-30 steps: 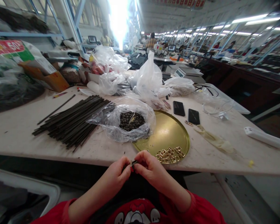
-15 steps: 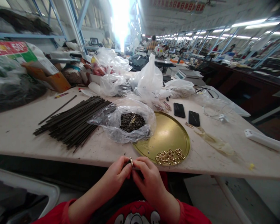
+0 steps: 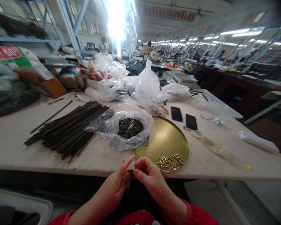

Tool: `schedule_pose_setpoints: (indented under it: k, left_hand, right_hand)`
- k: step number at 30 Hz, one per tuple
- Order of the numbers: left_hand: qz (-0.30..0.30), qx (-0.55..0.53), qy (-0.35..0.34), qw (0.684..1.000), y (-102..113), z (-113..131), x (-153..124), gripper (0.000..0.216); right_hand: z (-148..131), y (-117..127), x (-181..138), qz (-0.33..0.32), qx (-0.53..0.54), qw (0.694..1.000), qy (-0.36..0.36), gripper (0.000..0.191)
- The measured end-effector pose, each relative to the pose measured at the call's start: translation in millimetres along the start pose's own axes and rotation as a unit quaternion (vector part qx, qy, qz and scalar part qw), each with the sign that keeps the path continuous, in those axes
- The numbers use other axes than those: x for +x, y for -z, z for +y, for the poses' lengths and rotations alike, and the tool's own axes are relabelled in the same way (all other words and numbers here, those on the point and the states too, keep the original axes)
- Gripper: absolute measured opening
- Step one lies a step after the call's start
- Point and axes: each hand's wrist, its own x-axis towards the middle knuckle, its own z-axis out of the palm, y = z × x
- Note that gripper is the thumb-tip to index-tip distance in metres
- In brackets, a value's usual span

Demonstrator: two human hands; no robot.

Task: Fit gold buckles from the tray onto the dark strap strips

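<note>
Brass tray [image 3: 168, 137], buckles [image 3: 170, 162] beside hands [image 3: 135, 179].

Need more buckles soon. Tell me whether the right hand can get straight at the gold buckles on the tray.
Probably yes. The gold buckles lie on the near rim of the gold tray, just beyond the right hand, with nothing between them. But both hands are pinching a small dark piece.

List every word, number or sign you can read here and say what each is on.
"50": white on the red band of the printed bag at the table's far left; a small mark after it is unclear.
Red banner under the roof: characters too blurred to read.
Nothing else is legible.
</note>
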Motion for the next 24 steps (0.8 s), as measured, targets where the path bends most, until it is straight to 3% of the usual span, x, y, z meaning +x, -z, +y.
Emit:
schedule_pose_setpoints:
  k: [3, 7, 11, 14, 17, 19, 20, 22, 24]
  left_hand:
    - [-0.003, -0.037, -0.02, 0.999, 5, -13, 7, 0.045]
    - [0.028, -0.138, 0.01, 0.99, 11, -23, 18, 0.039]
    - [0.036, -0.203, 0.053, 0.977, 20, -21, 26, 0.033]
    - [0.048, -0.221, 0.062, 0.972, 29, -20, 33, 0.024]
    - [0.045, -0.243, 0.104, 0.963, 39, -18, 39, 0.029]
    - [0.042, -0.255, 0.14, 0.956, 44, -16, 43, 0.036]
    - [0.043, -0.256, 0.15, 0.954, 46, -15, 46, 0.039]
    - [0.045, -0.244, 0.15, 0.957, 49, -12, 51, 0.041]
    - [0.048, -0.223, 0.138, 0.964, 49, -11, 57, 0.041]
  right_hand:
    - [-2, -4, 12, -0.005, 0.1, 0.993, -0.056, 0.029]
    - [1, -8, 28, 0.004, 0.135, 0.987, -0.084, 0.032]
    - [11, -13, 42, -0.016, 0.199, 0.967, -0.156, 0.035]
    - [12, -14, 52, -0.031, 0.176, 0.968, -0.177, 0.033]
    - [-2, -5, 72, -0.056, -0.012, 0.995, -0.087, 0.022]
    - [-17, 7, 96, -0.031, -0.217, 0.975, 0.033, 0.017]
    - [-24, 14, 110, 0.004, -0.334, 0.938, 0.088, 0.016]
    - [-33, 26, 141, 0.034, -0.558, 0.821, 0.118, 0.016]
    - [-32, 34, 167, 0.03, -0.605, 0.789, 0.104, 0.013]
